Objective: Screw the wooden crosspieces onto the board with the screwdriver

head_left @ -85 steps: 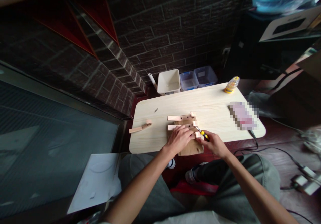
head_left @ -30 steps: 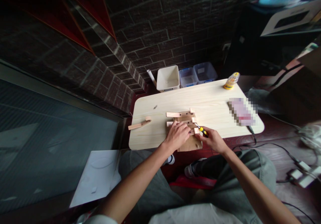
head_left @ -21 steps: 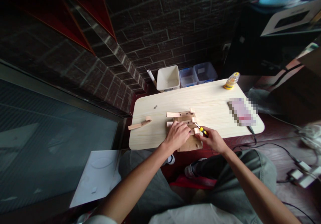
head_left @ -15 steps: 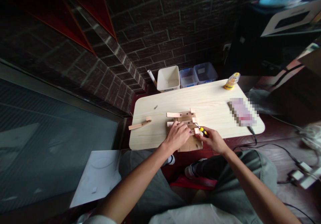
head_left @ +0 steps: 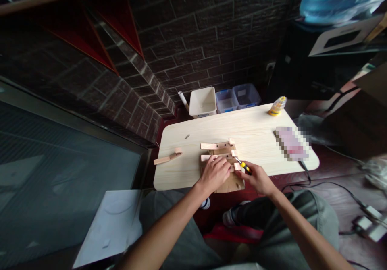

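Observation:
My right hand (head_left: 256, 177) is closed around a yellow and black screwdriver (head_left: 245, 167), whose metal shaft points up and left to the wooden pieces. My left hand (head_left: 215, 172) presses on the lowest wooden piece (head_left: 237, 166), fingers bent over it; what its fingertips grip is hidden. Two more hook-shaped wooden pieces with dark holes, an upper one (head_left: 216, 145) and a middle one (head_left: 222, 156), lie across a brown cardboard piece (head_left: 229, 184) at the table's front edge. Another wooden hook (head_left: 168, 157) lies alone at the left.
On the light wooden table (head_left: 187, 173) are small dark screws (head_left: 187, 136), a clear bottle with yellow parts (head_left: 277, 106) and a blurred-out flat object (head_left: 292, 143) with a cable. Behind stand a white bin (head_left: 202, 102) and blue-tinted bins (head_left: 246, 96).
The camera view has tilted, so the table and hands sit slightly lower in the picture. Both hands keep nearly the same place at the wooden pieces.

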`<state>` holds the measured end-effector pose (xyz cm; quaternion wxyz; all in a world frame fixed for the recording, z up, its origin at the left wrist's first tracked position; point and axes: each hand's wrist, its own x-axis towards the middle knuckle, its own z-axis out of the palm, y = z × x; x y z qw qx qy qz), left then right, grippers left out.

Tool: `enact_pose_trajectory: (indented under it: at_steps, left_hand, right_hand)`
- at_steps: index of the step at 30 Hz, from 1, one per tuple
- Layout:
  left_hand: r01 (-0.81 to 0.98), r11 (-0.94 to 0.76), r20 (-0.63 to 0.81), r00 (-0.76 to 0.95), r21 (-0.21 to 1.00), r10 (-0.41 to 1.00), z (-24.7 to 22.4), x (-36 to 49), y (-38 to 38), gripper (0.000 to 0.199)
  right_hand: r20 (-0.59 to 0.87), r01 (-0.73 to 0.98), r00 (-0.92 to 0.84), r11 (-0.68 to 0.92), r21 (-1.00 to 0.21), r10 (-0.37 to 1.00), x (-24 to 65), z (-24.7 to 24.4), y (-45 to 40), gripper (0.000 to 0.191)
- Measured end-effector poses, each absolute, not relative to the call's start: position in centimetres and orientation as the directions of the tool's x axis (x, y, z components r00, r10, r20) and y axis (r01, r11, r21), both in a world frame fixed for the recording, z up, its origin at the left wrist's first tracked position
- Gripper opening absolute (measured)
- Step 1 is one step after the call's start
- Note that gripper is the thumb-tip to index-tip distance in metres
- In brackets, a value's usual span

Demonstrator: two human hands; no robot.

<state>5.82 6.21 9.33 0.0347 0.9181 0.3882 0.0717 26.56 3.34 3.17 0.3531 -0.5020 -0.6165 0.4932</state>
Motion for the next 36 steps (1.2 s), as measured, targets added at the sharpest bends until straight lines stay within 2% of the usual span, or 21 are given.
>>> enact_pose_trajectory:
  at_steps: [7,19,29,36]
  left_hand:
    - [0.730,-0.658,0.162,0.638,0.183,0.753,8.9,5.8,6.3,0.005]
    - [0.791,-0.535,0.136,0.520,0.296,0.843,8.6,5.9,5.4,0.007]
    - [0.792,-0.519,0.173,0.490,0.322,0.854,8.0,5.9,4.8,0.007]
    - [0.797,-0.528,0.170,0.500,0.293,0.849,7.9,5.9,5.0,0.007]
  right_hand:
    - [-0.060,0.231,-0.260,0.001,-0.973,0.964,26.5,3.0,3.6,0.039]
    - [-0.073,0.238,-0.262,-0.009,-0.971,0.962,26.5,2.8,3.4,0.046]
    - [-0.076,0.232,-0.261,-0.014,-0.973,0.962,26.5,2.5,3.3,0.045]
    - [-0.059,0.237,-0.264,0.005,-0.972,0.963,26.6,2.4,3.5,0.045]
